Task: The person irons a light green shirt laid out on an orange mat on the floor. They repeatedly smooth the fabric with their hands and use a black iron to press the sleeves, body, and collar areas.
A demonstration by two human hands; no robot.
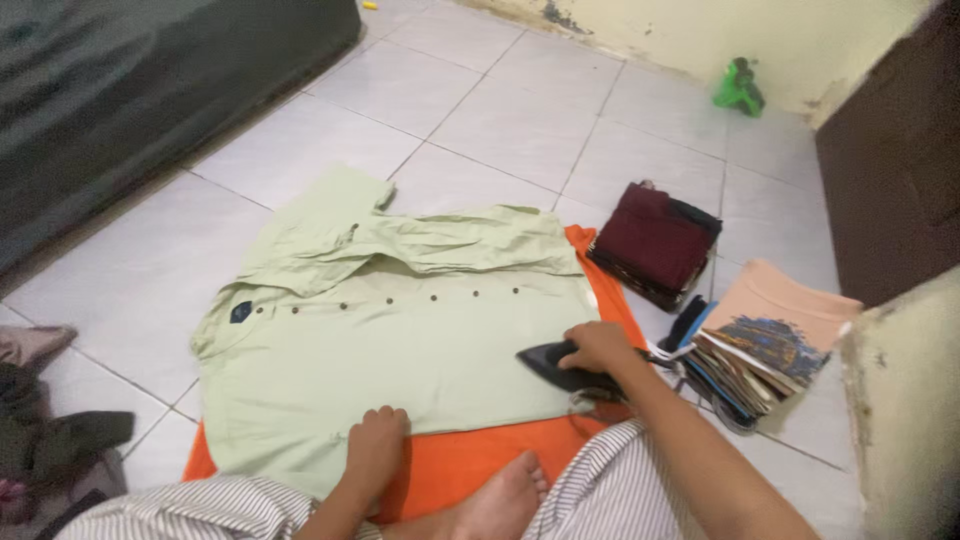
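Head view, looking down: we sit on a floor of pale square tiles [520, 120] with dark grout lines. An orange cloth [470, 465] lies flat on the tiles, and a light green button shirt [400, 330] is spread over it, collar toward the left, a row of dark buttons running across its middle, one sleeve folded back along the far edge. Our right hand [598, 347] is closed around the handle of a dark iron [560, 368], which rests on the shirt's right end, near the cloth's edge. Our left hand [376, 440] lies palm down, fingers together, pressing the shirt's near hem flat. A bare foot [505, 500] rests on the orange cloth between our striped trouser legs. Right of the cloth sit a folded maroon pile [655, 240] and, nearer, a second stack of folded clothes [770, 345] topped by a peach piece. A dark mattress [130, 90] fills the upper left. A green plastic object [738, 88] stands against the stained yellow wall [720, 30]. Loose dark garments [50, 440] lie heaped at the left edge.
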